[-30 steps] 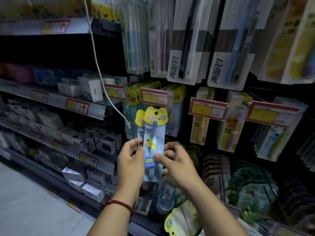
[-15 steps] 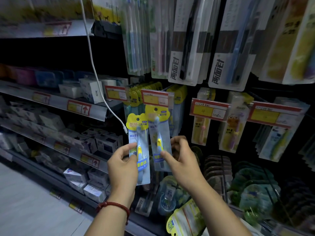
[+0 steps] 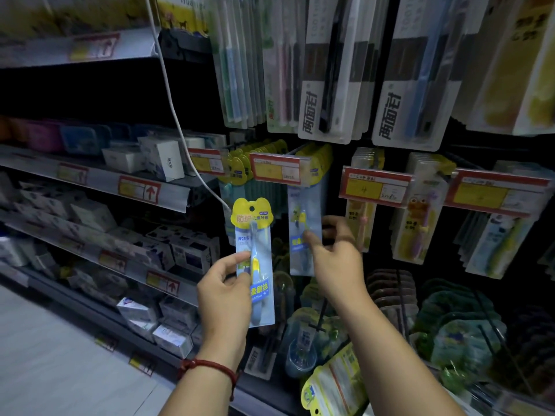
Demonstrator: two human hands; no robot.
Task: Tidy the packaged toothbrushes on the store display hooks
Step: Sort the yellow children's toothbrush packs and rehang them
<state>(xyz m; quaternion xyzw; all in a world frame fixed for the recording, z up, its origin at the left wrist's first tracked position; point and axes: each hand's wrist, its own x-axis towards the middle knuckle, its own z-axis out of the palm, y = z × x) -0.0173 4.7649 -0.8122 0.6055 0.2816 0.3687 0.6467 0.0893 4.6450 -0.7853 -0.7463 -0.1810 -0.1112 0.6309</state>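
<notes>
Although the hanging pack (image 3: 304, 223) sits under the middle tag (image 3: 276, 168), the loose pack (image 3: 254, 253) is off the display, so the task is judged incomplete. The left grip (image 3: 223, 291) is closed on the loose pack, thumb on its front. It holds the pack upright in front of the hook row, below and left of that tag, with the hang hole free. The right grip (image 3: 336, 259) is at the lower part of the hanging pack, but blur prevents telling whether it pinches or only touches. Whether that pack is seated on its hook is hidden behind the tag. Left to do, in my judgement: hang the loose pack and square the row. Count: two grips, two packs in handling, four tags on this hook row. The stacked packs (image 3: 238, 172) behind overlap too much to count.
</notes>
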